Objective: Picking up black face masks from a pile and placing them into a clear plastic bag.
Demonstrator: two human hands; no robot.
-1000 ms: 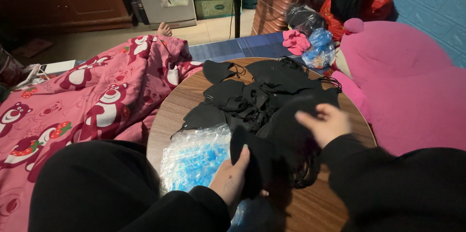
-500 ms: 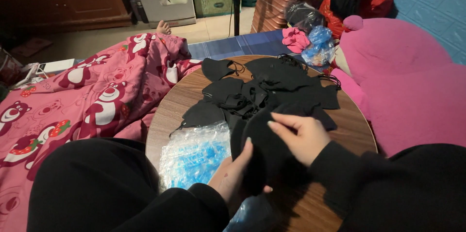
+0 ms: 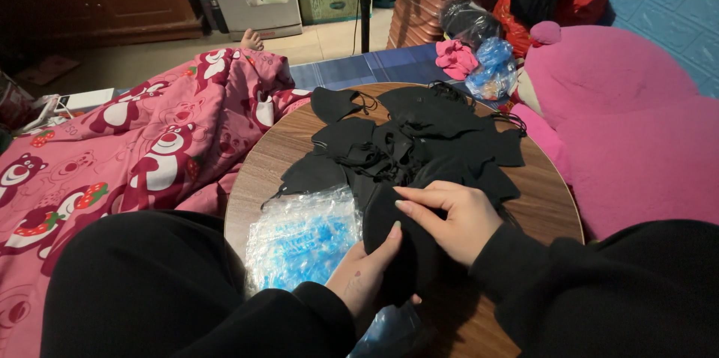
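The pink bear-print blanket (image 3: pixel 135 156) fills the left of the frame, and a big pink plush cushion (image 3: pixel 622 118) fills the right. Between them, in the centre, stands 1 round wooden table (image 3: pixel 543 204). Across its upper half lies a loose heap of black face masks (image 3: pixel 419 137); they overlap too much for a sure count, but at least 6 can be told apart. At the table's lower left lies 1 clear plastic bag of blue items (image 3: pixel 303 242), and the corner of a second such bag shows at the bottom edge.

What has changed: 1 second ago the right hand (image 3: pixel 453 219) hovered open over the pile at centre right; half a second ago it was crossing toward the left hand (image 3: pixel 367 268); now both meet at lower centre on 1 black mask (image 3: pixel 393 231). That reads as 1 mask picked out of the heap and taken into both hands.

The left hand cups this mask from below, thumb up along its face. The right hand's fingers (image 3: pixel 419 201) are curled and nearly closed, pinching the mask's upper edge. The mask sits at the near edge of the table, just right of the bag.
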